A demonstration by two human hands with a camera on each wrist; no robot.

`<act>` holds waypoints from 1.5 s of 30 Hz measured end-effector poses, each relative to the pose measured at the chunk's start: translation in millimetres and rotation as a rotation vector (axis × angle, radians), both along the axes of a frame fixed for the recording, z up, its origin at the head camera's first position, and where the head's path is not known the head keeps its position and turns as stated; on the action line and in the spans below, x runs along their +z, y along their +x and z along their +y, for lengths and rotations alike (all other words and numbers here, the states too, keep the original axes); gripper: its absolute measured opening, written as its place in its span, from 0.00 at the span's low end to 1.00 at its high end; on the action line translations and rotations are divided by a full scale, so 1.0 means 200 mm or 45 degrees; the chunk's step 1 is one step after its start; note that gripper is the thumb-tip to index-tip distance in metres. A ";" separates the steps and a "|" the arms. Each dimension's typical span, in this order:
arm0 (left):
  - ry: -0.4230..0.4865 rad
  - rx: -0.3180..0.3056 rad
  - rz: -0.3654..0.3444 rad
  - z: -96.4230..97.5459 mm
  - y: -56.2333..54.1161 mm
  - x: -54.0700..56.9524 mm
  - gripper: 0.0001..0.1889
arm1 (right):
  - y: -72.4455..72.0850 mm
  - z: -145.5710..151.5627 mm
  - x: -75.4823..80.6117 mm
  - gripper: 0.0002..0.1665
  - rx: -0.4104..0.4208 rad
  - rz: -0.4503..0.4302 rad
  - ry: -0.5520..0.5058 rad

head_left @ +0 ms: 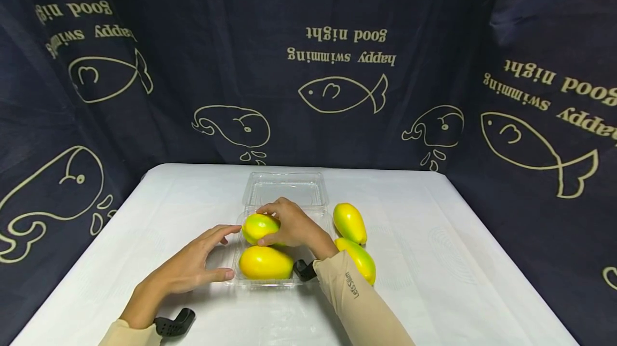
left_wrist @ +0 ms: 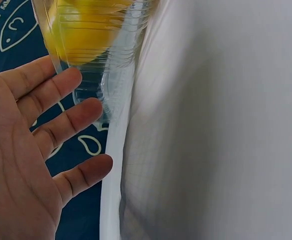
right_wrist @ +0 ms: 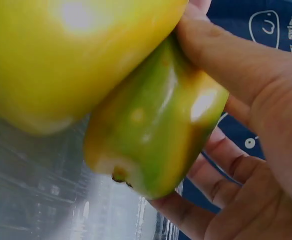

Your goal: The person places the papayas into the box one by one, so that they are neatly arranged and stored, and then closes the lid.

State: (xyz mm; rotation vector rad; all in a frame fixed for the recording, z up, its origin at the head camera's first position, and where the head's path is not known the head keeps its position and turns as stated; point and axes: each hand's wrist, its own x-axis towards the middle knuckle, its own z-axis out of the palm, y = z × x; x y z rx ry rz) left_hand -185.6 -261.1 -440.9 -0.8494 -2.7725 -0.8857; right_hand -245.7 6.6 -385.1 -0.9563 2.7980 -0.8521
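Item one: the held fruit (head_left: 259, 228), within the near half of the clear box (head_left: 268, 283), behind a second fruit. Your right hand (head_left: 291, 223) grips it, thumb on the side nearer you, fingers curled round the far side. Skin smooth and glossy; green over the top in the head view, yellow at the edges. The right wrist view gives you more: green streaks between yellow and amber patches, bright highlights, a blunt, faintly lobed end with small dark marks. Whether it rests on the box floor, you cannot tell.

Item two: the front fruit (head_left: 265, 263), lying lengthwise along the box's near edge; plump, oval, mostly golden yellow, green along its lower right.

Items three and four: the far loose fruit (head_left: 349, 223) and the near loose fruit (head_left: 363, 264), on the white table (head_left: 434, 260) right of the box; both yellow and green, the nearer partly covered by your right forearm.

Your left hand (head_left: 185, 265): fingers extended and spread, thumb apart, holding nothing, at the box's left side; contact with the box unclear.

Box: ribbed transparent plastic, lid (head_left: 286, 190) folded back away from you.
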 end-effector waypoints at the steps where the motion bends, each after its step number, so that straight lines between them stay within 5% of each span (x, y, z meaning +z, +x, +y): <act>1: 0.001 -0.002 0.000 0.00 0.00 0.00 0.44 | 0.00 0.00 0.00 0.39 -0.002 0.006 0.006; 13: 0.005 -0.002 -0.006 0.00 0.01 0.00 0.44 | 0.00 0.00 -0.01 0.38 0.014 0.014 0.079; 45: -0.004 -0.003 0.031 0.00 0.01 0.00 0.44 | 0.00 0.06 0.03 0.38 -0.026 -0.125 0.000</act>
